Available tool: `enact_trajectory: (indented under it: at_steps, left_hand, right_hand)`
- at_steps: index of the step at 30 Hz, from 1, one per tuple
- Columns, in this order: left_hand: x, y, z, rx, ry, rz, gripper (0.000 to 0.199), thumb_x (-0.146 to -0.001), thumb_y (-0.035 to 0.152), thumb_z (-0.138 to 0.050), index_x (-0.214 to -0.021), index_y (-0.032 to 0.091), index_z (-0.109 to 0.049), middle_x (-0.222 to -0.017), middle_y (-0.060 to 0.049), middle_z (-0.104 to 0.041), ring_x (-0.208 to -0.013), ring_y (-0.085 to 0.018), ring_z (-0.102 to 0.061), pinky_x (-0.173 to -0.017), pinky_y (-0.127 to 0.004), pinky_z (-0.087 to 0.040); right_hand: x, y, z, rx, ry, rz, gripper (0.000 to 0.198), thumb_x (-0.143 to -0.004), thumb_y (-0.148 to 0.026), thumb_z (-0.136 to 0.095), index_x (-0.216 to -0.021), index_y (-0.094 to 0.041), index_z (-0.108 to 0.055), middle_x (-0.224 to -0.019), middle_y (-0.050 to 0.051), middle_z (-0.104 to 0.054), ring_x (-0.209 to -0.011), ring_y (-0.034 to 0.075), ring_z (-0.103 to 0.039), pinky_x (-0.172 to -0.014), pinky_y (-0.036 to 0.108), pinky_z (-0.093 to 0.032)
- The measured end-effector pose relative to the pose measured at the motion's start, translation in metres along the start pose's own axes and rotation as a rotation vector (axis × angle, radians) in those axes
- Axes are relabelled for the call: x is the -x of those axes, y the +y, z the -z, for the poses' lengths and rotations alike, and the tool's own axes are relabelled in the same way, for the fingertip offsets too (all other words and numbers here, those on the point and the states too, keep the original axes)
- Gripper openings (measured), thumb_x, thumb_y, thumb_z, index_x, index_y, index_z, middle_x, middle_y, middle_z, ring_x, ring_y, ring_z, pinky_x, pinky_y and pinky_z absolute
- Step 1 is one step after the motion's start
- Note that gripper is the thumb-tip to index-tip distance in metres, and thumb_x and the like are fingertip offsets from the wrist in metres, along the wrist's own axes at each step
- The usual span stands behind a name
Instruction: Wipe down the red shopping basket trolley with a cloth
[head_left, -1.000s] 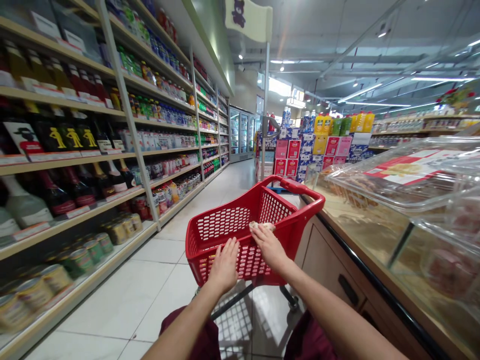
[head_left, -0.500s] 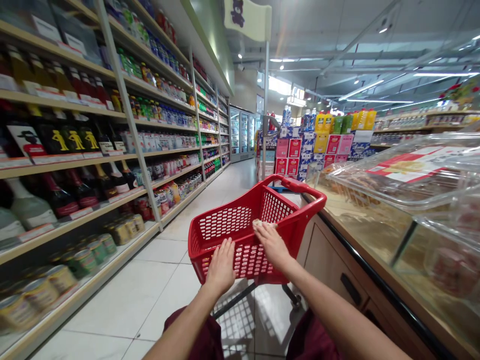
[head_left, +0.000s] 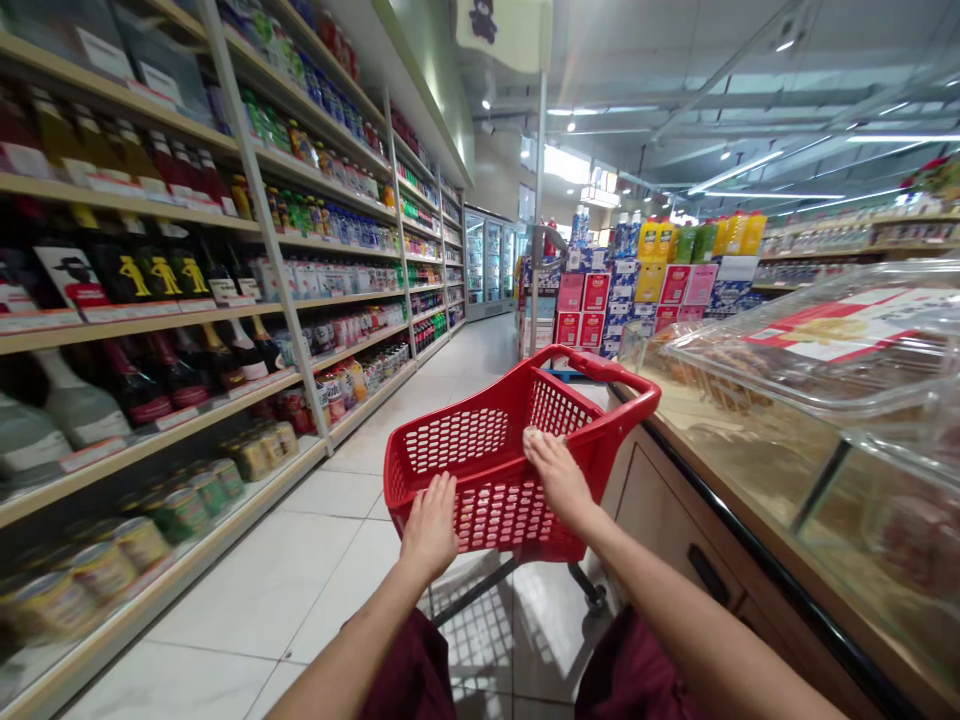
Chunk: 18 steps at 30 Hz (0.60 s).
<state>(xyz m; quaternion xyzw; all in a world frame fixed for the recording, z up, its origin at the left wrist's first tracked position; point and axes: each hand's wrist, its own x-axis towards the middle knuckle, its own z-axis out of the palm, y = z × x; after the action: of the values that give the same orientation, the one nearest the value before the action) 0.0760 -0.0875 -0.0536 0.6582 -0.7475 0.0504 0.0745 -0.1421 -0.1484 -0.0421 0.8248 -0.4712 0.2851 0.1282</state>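
Observation:
A red plastic shopping cart (head_left: 465,440) with perforated walls stands right in front of me, turned sideways. My left hand (head_left: 432,522) rests on its near rim, fingers stretched out, holding nothing that I can see. Further right along the same rim, my right hand (head_left: 561,482) presses a small pale cloth (head_left: 529,436), most of which is hidden under the fingers. The cart's handle (head_left: 630,392) points away to the right. Below, its dark frame and a wheel (head_left: 596,598) show above the floor.
Shelves (head_left: 247,232) of bottles and cans line the left side. On the right, a wooden counter (head_left: 675,530) carries clear plastic cases (head_left: 847,350) close to the cart. Stacked drink boxes (head_left: 592,300) and a pole (head_left: 538,190) stand ahead, with glass-door fridges (head_left: 487,260) beyond.
My right hand has slid slightly right along the rim with the cloth. My left hand has shifted a little left. The whole view has moved slightly.

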Motion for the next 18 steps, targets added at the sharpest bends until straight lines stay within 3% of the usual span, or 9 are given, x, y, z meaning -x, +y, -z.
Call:
enact_trajectory:
  at_steps: [3,9,14,18]
  left_hand:
    - [0.003,0.0,-0.001,-0.008,0.015,0.002,0.078,-0.06,0.015,-0.043,-0.134,0.007,-0.019,-0.144,-0.009,-0.016,-0.132,-0.021,-0.012,-0.108,-0.038,-0.014]
    - [0.006,-0.004,0.0,0.002,0.007,-0.015,0.076,-0.061,0.014,-0.043,-0.134,0.008,-0.021,-0.143,-0.009,-0.02,-0.131,-0.02,-0.015,-0.107,-0.037,-0.015]
    - [0.01,-0.016,0.001,-0.008,0.029,0.048,0.072,-0.063,0.011,-0.041,-0.132,0.006,-0.024,-0.14,-0.011,-0.028,-0.129,-0.021,-0.022,-0.106,-0.038,-0.017]
    - [0.01,-0.01,0.002,0.03,0.024,0.021,0.07,-0.061,0.012,-0.042,-0.13,0.005,-0.028,-0.136,-0.013,-0.034,-0.126,-0.021,-0.028,-0.106,-0.035,-0.018]
  right_hand:
    - [-0.001,0.009,0.002,-0.002,0.007,-0.1,0.047,-0.081,-0.001,-0.029,-0.122,-0.013,-0.048,-0.132,0.009,-0.041,-0.129,0.021,-0.023,-0.106,0.044,-0.022]
    - [0.007,-0.026,-0.022,-0.07,-0.038,0.154,0.045,-0.083,-0.005,-0.032,-0.125,-0.017,-0.045,-0.132,0.004,-0.042,-0.128,0.022,-0.026,-0.104,0.042,-0.028]
    - [0.009,0.002,-0.013,-0.105,-0.017,0.111,0.047,-0.084,-0.006,-0.03,-0.128,-0.02,-0.041,-0.135,0.005,-0.038,-0.129,0.02,-0.023,-0.103,0.043,-0.029]
    - [0.005,0.016,-0.009,-0.171,-0.004,0.089,0.051,-0.08,-0.001,-0.027,-0.126,-0.017,-0.043,-0.134,0.007,-0.038,-0.129,0.019,-0.022,-0.104,0.044,-0.026]
